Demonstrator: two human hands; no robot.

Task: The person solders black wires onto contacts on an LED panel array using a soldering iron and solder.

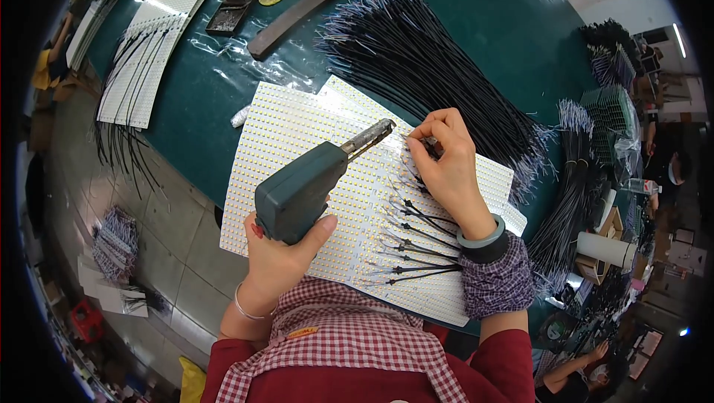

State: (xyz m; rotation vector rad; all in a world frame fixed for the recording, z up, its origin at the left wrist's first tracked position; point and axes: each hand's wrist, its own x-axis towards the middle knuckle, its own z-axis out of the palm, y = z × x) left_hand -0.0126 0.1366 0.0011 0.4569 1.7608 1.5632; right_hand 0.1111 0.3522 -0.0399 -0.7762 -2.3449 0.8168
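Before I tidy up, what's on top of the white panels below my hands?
Black cables with thin wire ends lie on the white panels. Your right hand hides part of the upper ones; the green soldering gun in your left hand covers the surface behind it.

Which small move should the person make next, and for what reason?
Probably hold the right hand steady and ease the metal tip of the gun-shaped tool down just beside that hand's fingertips. The left hand grips the tool, the tip appears near those fingertips, and black cables lie in a row on the white board.
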